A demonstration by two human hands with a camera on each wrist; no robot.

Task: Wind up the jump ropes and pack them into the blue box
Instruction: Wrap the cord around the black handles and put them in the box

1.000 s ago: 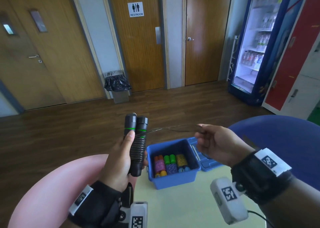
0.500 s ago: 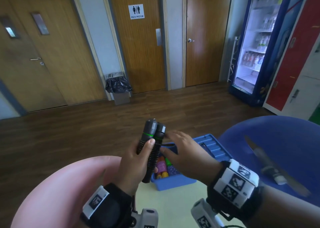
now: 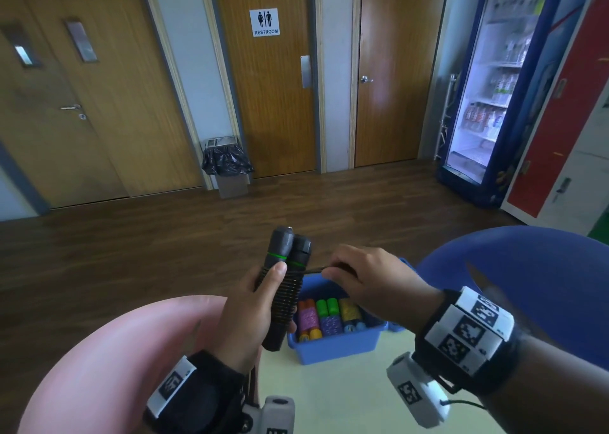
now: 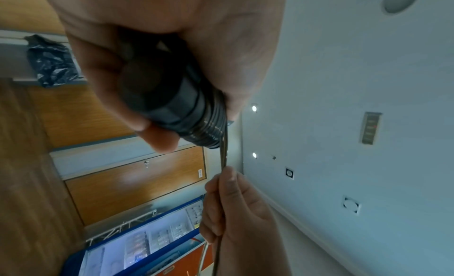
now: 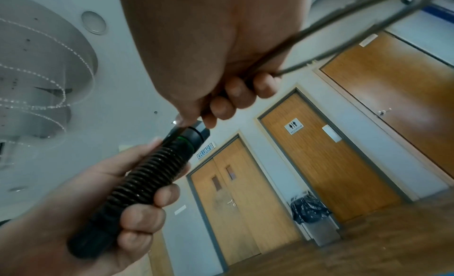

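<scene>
Left hand [image 3: 253, 305] was wrapped tight round both black jump rope handles [image 3: 286, 282], held upright above the blue box [image 3: 336, 344]. Right hand [image 3: 369, 278] pinched the thin cord [image 4: 223, 157] right beside them. The box already had a row of colourful wound ropes [image 3: 329, 315] inside.

The left hand [image 3: 253, 305] is being held upright, fingers curled in a closed grip, thumb laid along the front. The right hand [image 3: 369, 278] is being held just beside it, palm down, thumb and forefinger pinched together.
</scene>
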